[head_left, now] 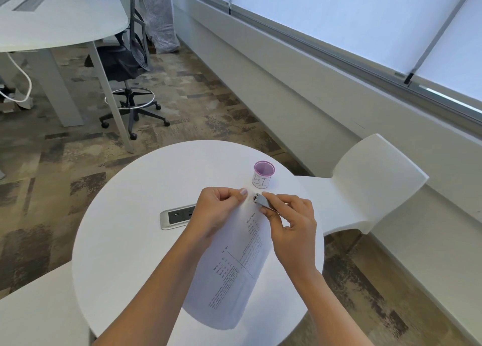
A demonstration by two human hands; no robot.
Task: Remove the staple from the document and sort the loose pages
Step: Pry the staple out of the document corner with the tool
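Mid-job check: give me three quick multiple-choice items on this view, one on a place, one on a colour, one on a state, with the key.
1. Where does the labelled cup stand?
A. on the round table, beyond the hands
B. on a shelf
C. on a stack of books

2. What colour is the cup's rim?
A. green
B. pink
C. black

3. What does the right hand hold?
A. nothing
B. a pen
C. the staple remover

Key: 1 A, it stands on the tabletop past the top corner of the document. 2 B, the rim is pink above a white label. 3 C, its fingers pinch the metal tool at the corner that the left hand grips.
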